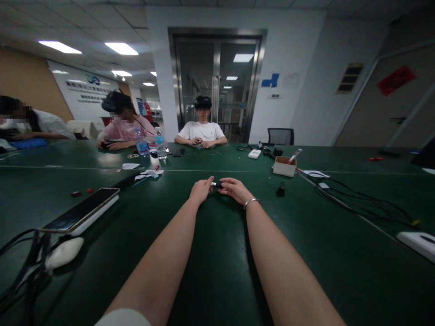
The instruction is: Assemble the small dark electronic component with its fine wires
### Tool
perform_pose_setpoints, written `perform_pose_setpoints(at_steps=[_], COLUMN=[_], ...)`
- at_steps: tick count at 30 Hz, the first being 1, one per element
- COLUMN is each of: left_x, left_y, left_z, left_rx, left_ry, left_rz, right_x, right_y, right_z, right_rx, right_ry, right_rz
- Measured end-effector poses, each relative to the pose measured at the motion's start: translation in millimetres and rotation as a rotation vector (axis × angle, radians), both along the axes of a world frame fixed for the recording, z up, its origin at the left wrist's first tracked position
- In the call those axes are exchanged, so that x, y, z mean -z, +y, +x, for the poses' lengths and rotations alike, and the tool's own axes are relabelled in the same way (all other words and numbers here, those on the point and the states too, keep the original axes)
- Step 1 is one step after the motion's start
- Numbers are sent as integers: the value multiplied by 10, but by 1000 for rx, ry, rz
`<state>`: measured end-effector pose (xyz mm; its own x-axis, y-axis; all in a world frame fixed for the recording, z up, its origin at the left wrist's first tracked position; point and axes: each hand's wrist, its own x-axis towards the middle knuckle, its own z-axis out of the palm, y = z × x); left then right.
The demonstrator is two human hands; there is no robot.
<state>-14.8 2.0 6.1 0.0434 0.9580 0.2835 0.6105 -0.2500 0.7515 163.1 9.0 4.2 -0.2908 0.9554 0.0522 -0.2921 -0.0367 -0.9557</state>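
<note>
A small object point(217, 184), silver at its left end and black at its right, is held between my two hands over the green table point(220, 253). My left hand point(201, 190) pinches the silver end between thumb and fingers. The fingers of my right hand point(235, 190) are closed round the black end, and a silver bracelet point(250, 203) circles that wrist. To the right of my right hand, a small black piece point(280, 189) stands on the table. What exactly the held object is cannot be made out.
A phone on a white block point(83, 210) and cables lie at the left. Water bottles point(160, 144) and papers point(149, 174) are further back. Behind my right hand sits an open box point(284, 166), with cables point(360, 199) beside it. Several people sit across the table.
</note>
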Motion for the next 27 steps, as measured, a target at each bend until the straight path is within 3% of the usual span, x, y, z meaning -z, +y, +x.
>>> perform_pose_setpoints(at_steps=[5,10,13,19,27], left_x=[41,69,75,114,181], left_y=[35,83,76,76,162], left_z=[15,38,53,83,107], left_rx=[22,125,162,94,103], left_ry=[-135,-318,-287,-183,-128], left_rz=[53,79,57,61,24], right_x=[0,18,35,79,84], right_y=[8,17,26,97,111], right_z=[-16,-10,-39,-160,-135], right_rx=[31,45,66,173,212], right_ry=[17,39,28,-120,-51], right_rz=[-10,-10,8,23,14])
